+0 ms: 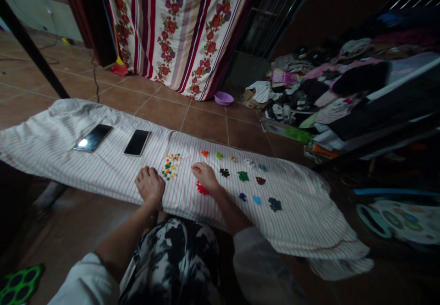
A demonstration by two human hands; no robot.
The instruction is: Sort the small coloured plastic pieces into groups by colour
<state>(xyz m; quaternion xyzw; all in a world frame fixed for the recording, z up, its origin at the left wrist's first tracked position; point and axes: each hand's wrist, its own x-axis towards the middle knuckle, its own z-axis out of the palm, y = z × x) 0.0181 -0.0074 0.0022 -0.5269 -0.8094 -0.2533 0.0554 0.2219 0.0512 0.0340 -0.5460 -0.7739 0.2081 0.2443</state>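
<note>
A pink-and-green striped cloth (62, 151) covers a long board in front of me. A mixed pile of small coloured beads (171, 164) lies near its middle. To the right lie several small piles sorted by colour: orange (205, 153), dark green (243, 176), blue (256, 200), dark blue (274, 204). My left hand (150, 185) rests on the cloth just left of the mixed pile, fingers curled under. My right hand (205, 175) lies just right of that pile, fingers drawn together, above a red pile (201, 189). Whether either hand holds a bead is hidden.
Two phones (93, 137) (137, 142) lie screen-up on the cloth at the left. Behind stand a floral curtain (182, 25), a purple bowl (223, 98) on the tiled floor, and a heap of clothes (330, 89) at the right. A green tray (19, 284) sits at the bottom left.
</note>
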